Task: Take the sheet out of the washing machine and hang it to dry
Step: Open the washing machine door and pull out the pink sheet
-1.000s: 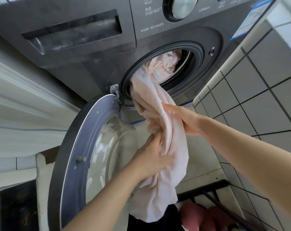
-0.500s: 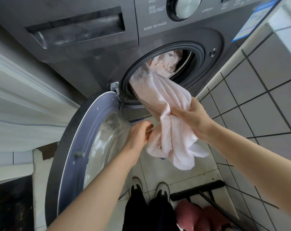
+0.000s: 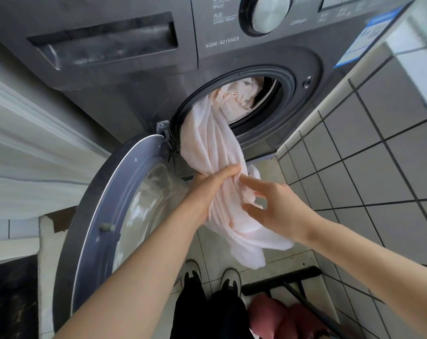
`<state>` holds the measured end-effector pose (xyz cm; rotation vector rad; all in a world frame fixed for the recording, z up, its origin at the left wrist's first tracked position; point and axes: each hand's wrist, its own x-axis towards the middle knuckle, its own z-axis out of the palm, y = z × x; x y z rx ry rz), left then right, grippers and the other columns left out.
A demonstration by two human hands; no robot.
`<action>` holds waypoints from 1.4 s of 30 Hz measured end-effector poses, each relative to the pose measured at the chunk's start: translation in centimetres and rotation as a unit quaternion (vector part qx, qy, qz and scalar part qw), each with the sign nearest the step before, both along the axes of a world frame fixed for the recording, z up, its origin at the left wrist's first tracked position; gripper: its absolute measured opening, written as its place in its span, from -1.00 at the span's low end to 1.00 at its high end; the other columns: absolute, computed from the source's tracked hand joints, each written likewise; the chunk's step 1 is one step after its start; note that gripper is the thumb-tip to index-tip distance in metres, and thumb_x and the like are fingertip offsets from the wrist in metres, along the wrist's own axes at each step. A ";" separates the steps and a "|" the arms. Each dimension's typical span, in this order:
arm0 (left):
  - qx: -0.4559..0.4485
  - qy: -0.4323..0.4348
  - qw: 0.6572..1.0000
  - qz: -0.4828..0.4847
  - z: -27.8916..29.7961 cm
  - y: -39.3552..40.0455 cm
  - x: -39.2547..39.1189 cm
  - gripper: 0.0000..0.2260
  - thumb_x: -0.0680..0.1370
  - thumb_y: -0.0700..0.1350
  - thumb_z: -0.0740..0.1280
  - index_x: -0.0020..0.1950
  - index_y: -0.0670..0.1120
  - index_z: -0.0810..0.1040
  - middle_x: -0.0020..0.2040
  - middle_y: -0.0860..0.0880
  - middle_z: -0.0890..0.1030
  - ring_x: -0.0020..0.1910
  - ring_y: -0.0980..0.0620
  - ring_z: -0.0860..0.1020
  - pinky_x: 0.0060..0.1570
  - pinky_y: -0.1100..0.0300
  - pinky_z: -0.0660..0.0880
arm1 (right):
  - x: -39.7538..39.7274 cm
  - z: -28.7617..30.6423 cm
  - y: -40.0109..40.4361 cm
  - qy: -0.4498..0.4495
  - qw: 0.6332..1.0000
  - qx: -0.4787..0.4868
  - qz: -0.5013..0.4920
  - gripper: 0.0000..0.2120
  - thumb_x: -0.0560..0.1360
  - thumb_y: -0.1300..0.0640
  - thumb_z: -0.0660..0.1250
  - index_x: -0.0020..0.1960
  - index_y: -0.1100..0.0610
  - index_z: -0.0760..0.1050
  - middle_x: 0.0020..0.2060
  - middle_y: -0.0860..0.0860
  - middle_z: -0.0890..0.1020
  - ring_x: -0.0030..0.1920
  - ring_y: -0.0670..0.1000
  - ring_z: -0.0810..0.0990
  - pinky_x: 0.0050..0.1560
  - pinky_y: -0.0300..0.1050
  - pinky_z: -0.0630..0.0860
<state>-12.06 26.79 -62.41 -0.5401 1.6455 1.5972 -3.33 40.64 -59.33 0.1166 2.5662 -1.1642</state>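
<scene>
Nearest the camera, a person's two shoes (image 3: 211, 277) stand on the tiled floor (image 3: 278, 263), below dark trouser legs. Just to their right lies a pink bundle (image 3: 276, 316) against a black metal frame (image 3: 281, 281) that rests on the floor by the tiled wall (image 3: 379, 155).

Both bare forearms reach forward from the lower edge of the view. The left hand (image 3: 207, 189) grips the sheet (image 3: 215, 152), its fingers curled round a gathered fold in front of the washing machine's opening. The right hand (image 3: 271, 204) is just beside it on the right, with fingers spread and fairly straight; its fingertips touch the cloth but do not close round it.

The pale pink sheet is only partly out. A twisted length runs from the drum, over the lower left rim of the round opening, down through the left hand, and its loose end hangs above the floor, just ahead of the shoes. The rest is bunched inside the drum.

The washing machine door (image 3: 114, 216) is swung open to the left, its glass bowl facing the person. Behind it stands the grey washing machine (image 3: 139, 101), with a detergent drawer (image 3: 104, 42) at the upper left of its front, a silver dial (image 3: 268, 13) at the top, and a blue label (image 3: 364, 40) at the upper right corner. A white curtain (image 3: 24, 152) hangs to the left of the machine.
</scene>
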 end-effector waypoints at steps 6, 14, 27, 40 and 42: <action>-0.076 0.004 0.996 0.055 -0.2 -0.6 0.4 -0.78 0.32 -0.19 0.47 -0.09 -0.06 0.52 -0.05 -0.06 0.64 -0.06 -0.03 0.62 -0.04 0.11 0.56 | -0.8 1.2 2.3 0.072 0.983 0.075 0.154 -0.49 0.49 0.35 0.27 0.36 -0.05 0.46 0.26 -0.09 0.52 0.30 -0.10 0.43 0.36 -0.18 0.33; -0.180 0.157 0.943 -0.232 2.2 -2.3 3.0 -0.66 0.37 -0.14 0.45 0.08 -0.04 0.43 -0.12 0.12 0.53 -0.03 0.06 0.54 -0.10 0.21 0.49 | -7.8 -1.0 1.9 0.180 0.858 0.346 0.335 0.01 0.37 0.13 0.43 0.55 -0.15 -0.19 0.55 0.03 -0.01 0.53 0.21 0.01 0.46 0.13 0.18; -0.371 0.490 0.703 -0.358 3.5 -5.7 7.0 -0.48 0.20 0.01 0.58 -0.27 -0.01 0.19 -0.42 0.02 0.48 -0.49 -0.01 0.46 -0.45 0.29 0.16 | -12.9 -7.9 0.4 0.067 0.751 0.392 0.528 -0.10 0.29 -0.12 0.44 0.49 -0.20 0.00 0.44 -0.20 0.27 0.51 0.20 -0.15 0.43 0.33 -0.07; -0.300 0.609 0.670 -0.300 4.0 -10.7 6.8 -0.51 0.27 -0.28 0.33 0.19 -0.01 0.53 -0.06 -0.03 0.60 -0.28 -0.09 0.47 -0.18 0.13 0.43 | -12.3 -10.4 -1.1 0.096 0.793 0.406 0.444 -0.65 0.52 0.07 0.21 0.29 -0.10 0.45 0.32 -0.08 0.35 0.38 0.18 0.17 0.40 0.12 0.12; -0.281 0.620 0.665 -0.307 4.2 -11.0 7.1 -0.56 0.28 -0.28 0.32 0.13 -0.02 0.58 -0.10 -0.04 0.59 -0.28 -0.06 0.42 -0.18 0.15 0.43 | -12.4 -10.5 -1.4 0.119 0.768 0.407 0.480 -0.48 0.50 0.07 0.25 0.45 -0.11 0.26 0.48 -0.08 0.18 0.49 0.20 0.03 0.43 0.19 0.07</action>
